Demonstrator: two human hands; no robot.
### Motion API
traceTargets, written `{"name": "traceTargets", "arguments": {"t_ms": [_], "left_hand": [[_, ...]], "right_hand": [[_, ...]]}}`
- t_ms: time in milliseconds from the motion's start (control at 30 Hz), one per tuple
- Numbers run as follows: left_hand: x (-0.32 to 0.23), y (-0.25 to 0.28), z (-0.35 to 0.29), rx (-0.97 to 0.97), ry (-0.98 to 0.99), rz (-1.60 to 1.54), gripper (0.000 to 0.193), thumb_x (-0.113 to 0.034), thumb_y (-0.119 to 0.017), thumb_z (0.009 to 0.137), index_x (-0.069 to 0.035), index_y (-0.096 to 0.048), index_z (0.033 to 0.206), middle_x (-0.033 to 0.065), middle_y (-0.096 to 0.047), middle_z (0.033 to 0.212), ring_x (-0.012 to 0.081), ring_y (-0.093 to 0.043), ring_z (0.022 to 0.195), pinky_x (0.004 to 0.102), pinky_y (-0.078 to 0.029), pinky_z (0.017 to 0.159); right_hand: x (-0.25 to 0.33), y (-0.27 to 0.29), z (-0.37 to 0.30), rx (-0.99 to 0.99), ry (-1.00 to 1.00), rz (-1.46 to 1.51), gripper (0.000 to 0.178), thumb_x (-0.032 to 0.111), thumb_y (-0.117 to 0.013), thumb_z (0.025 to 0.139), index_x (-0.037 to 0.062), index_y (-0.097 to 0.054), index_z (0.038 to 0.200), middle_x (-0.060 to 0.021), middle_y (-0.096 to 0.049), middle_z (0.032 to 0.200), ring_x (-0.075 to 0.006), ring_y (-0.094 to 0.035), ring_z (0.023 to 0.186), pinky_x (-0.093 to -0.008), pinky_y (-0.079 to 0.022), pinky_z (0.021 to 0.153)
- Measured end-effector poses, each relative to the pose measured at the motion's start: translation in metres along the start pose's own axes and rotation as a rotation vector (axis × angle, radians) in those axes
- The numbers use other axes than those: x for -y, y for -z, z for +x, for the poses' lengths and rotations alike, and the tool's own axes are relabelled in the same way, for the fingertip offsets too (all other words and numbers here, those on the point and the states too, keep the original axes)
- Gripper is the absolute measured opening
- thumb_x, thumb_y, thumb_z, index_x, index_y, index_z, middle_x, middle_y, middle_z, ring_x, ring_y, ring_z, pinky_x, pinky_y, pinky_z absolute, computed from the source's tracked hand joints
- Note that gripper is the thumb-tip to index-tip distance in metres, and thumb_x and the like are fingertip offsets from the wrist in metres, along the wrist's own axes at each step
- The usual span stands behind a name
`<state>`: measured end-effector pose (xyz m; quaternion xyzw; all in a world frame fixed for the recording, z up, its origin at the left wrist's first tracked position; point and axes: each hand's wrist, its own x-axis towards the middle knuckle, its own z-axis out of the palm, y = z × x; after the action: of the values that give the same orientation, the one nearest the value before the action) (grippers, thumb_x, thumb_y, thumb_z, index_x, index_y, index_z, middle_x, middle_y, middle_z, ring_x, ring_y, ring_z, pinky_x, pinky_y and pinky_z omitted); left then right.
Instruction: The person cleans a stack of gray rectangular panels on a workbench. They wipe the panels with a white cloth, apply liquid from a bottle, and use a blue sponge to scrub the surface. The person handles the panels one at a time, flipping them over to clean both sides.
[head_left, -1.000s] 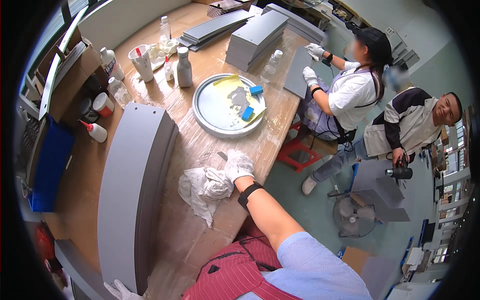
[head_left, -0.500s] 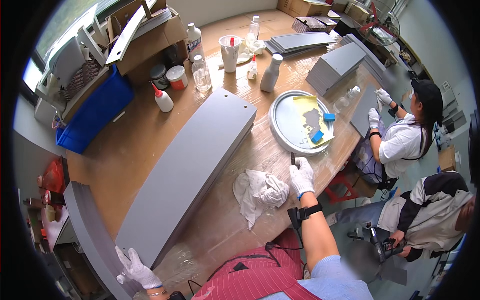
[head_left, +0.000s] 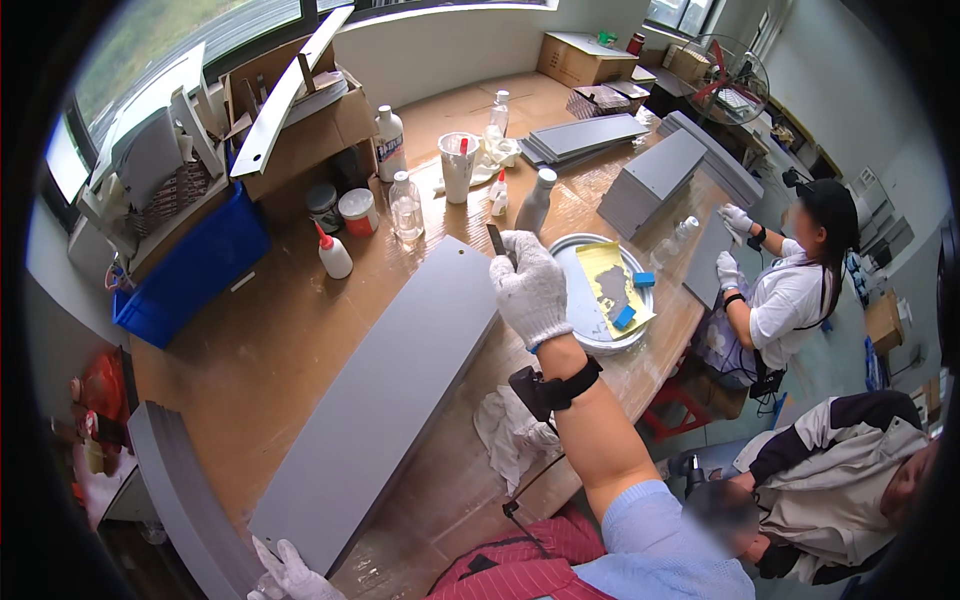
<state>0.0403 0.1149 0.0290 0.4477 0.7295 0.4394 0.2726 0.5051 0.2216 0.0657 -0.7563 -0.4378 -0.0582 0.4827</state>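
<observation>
A long grey panel (head_left: 375, 410) with small holes near its ends lies on top of a stack of like pieces. My gloved left hand (head_left: 290, 575) rests at the panel's near end, fingers apart, partly cut off by the lower edge. Near its far right end, my gloved right hand (head_left: 530, 285) is closed on a small dark flat blade (head_left: 496, 238), whose tip sticks up past the fingers. Beside that hand, a round tin lid (head_left: 572, 325) carries yellow paper (head_left: 600, 270) smeared with grey paste and blue blocks (head_left: 625, 317). A crumpled white cloth (head_left: 505, 430) lies partly behind my forearm.
Bottles, a white cup (head_left: 457, 170) and a red-capped glue bottle (head_left: 335, 255) stand beyond the panel. A blue bin (head_left: 195, 270) is at the left. Grey panels are stacked (head_left: 655, 185) far right. A co-worker (head_left: 800, 270) and another person (head_left: 830, 480) are on the right.
My right hand has moved up and left with the blade, from beside the cloth to the panel's far end. My left hand stays at the near end. The view has tilted up.
</observation>
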Motion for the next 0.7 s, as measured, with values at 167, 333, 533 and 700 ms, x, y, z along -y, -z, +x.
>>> {"name": "traceTargets", "arguments": {"t_ms": [167, 333, 533, 700], "left_hand": [[0.009, -0.001, -0.002, 0.011, -0.006, -0.023, 0.056, -0.017, -0.061, 0.102, 0.005, -0.042, 0.150, 0.0235, -0.049, 0.150, 0.0305, -0.051, 0.131, 0.0389, -0.038, 0.114], [0.007, -0.007, -0.002, -0.058, 0.089, -0.367, 0.051, -0.008, -0.063, 0.100, 0.004, -0.047, 0.146, 0.0191, -0.054, 0.143, 0.0286, -0.053, 0.126, 0.0414, -0.043, 0.111], [0.024, -0.001, 0.004, 0.052, 0.094, -0.383, 0.069, -0.011, -0.059, 0.096, 0.005, -0.031, 0.157, 0.0154, -0.046, 0.149, 0.0224, -0.047, 0.134, 0.0358, -0.037, 0.114], [0.042, 0.028, -0.016, 0.221, 0.126, -0.436, 0.086, -0.018, -0.072, 0.092, 0.003, -0.024, 0.159, 0.0136, -0.044, 0.151, 0.0243, -0.046, 0.136, 0.0370, -0.035, 0.117]], "right_hand": [[-0.001, -0.036, -0.019, 0.273, 0.151, -0.336, 0.025, 0.018, -0.061, 0.088, 0.0096, -0.067, 0.112, -0.0164, -0.070, 0.096, -0.0366, -0.070, 0.085, -0.0464, -0.057, 0.077], [0.074, -0.062, -0.084, 0.396, 0.359, -0.354, 0.026, 0.018, -0.063, 0.088, 0.0126, -0.066, 0.113, -0.0106, -0.064, 0.085, -0.0293, -0.069, 0.072, -0.0437, -0.057, 0.063], [0.115, -0.057, -0.141, 0.518, 0.469, -0.017, 0.025, 0.014, -0.066, 0.087, 0.0103, -0.067, 0.112, -0.0105, -0.065, 0.083, -0.0292, -0.068, 0.071, -0.0414, -0.056, 0.061], [0.068, -0.067, -0.091, 0.181, 0.341, -0.168, 0.024, 0.013, -0.067, 0.087, 0.0092, -0.070, 0.110, -0.0132, -0.069, 0.090, -0.0331, -0.069, 0.079, -0.0423, -0.056, 0.071]]}}
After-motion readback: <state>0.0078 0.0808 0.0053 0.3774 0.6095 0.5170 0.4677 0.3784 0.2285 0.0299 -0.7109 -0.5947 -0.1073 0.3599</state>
